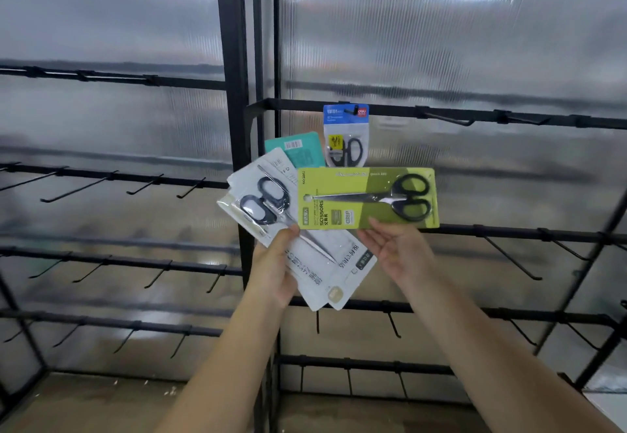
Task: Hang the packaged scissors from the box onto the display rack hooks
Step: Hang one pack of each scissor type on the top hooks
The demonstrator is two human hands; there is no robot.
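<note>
My left hand (pixel 274 269) grips a fanned stack of packaged scissors: white packs (pixel 305 256) with black-handled scissors in front and a teal pack (pixel 300 150) behind them. A green-yellow scissors pack (pixel 368 198) lies sideways above my right hand (pixel 395 252), whose fingertips hold its lower edge. One blue-topped scissors pack (pixel 346 135) hangs on a hook of the black display rack (pixel 441 111), just above the green pack. The box is out of sight.
Black rack rails carry several bare hooks, such as one to the upper right (pixel 451 120) and a row on the left bay (pixel 84 190). A black upright post (pixel 234 93) divides the two bays. Translucent ribbed panels back the rack.
</note>
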